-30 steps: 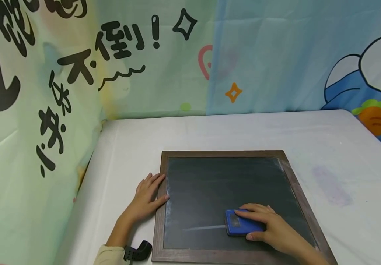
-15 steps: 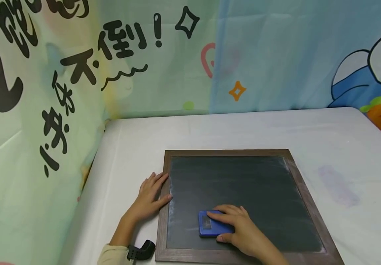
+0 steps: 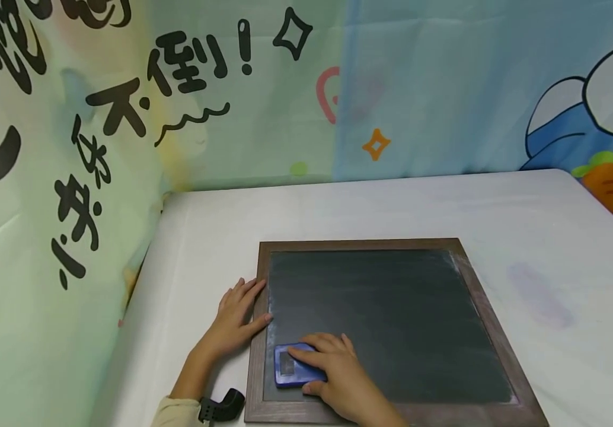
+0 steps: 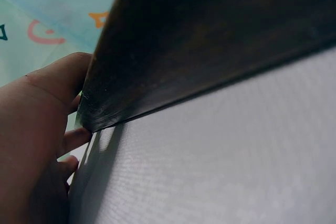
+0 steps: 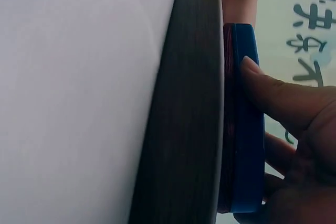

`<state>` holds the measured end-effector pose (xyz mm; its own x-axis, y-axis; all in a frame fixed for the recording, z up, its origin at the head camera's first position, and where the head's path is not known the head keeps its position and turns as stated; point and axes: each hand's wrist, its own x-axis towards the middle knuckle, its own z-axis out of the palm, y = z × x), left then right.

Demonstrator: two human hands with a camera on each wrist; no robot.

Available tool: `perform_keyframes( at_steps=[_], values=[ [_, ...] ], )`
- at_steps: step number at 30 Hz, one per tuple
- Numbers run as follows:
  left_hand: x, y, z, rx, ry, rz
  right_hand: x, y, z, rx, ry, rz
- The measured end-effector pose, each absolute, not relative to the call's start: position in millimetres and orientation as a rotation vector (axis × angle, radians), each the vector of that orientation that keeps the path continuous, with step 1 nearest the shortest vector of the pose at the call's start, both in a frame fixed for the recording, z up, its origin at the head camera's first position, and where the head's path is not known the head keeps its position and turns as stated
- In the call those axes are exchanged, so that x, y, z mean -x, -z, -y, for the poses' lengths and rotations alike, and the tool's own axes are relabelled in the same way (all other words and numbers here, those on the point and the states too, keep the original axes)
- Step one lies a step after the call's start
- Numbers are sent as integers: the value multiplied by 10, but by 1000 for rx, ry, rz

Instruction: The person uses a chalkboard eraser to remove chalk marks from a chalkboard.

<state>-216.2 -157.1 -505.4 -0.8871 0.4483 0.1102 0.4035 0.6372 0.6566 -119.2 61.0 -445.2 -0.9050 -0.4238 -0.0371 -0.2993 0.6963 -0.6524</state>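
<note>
A blackboard (image 3: 381,308) with a brown wooden frame lies on the white table. My right hand (image 3: 341,373) grips a blue blackboard eraser (image 3: 297,373) by its sides, flat on the lower left of the dark surface. In the right wrist view the thumb lies along one side of the eraser (image 5: 249,145), and its felt underside faces the board. At the board's left edge my left hand (image 3: 234,323) rests with fingers extended, fingertips and thumb on the wooden frame. The left wrist view shows this hand (image 4: 37,129) beside the frame's edge.
The white table (image 3: 338,213) extends behind and to the right of the board, with a faint purple stain (image 3: 541,296) at right. Printed cloth curtains (image 3: 264,118) hang along the back and left sides. A black wrist strap (image 3: 222,406) sits at the left cuff.
My right hand has slid the eraser leftward across the lower board. The white chalk streak seen earlier no longer shows. My left hand stays at the frame.
</note>
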Motion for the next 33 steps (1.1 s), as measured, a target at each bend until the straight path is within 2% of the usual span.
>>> perform_keyframes(
  at_steps=[8,18,25,33],
  values=[
    [2160,5083,1471,-739,-1124,-2777,1175,4439,-556,621,878,-2730],
    [2092,5110,1472,-692,-1160,-2766,1144,4466,-781,662,899,-2706],
    [2053,5099,1509,-693,-1151,-2790,1062,4472,-1248,536,992,-2716],
    [2043,5072,1466,-704,-1161,-2780,974,4494,-1877,540,976,-2753]
  ],
)
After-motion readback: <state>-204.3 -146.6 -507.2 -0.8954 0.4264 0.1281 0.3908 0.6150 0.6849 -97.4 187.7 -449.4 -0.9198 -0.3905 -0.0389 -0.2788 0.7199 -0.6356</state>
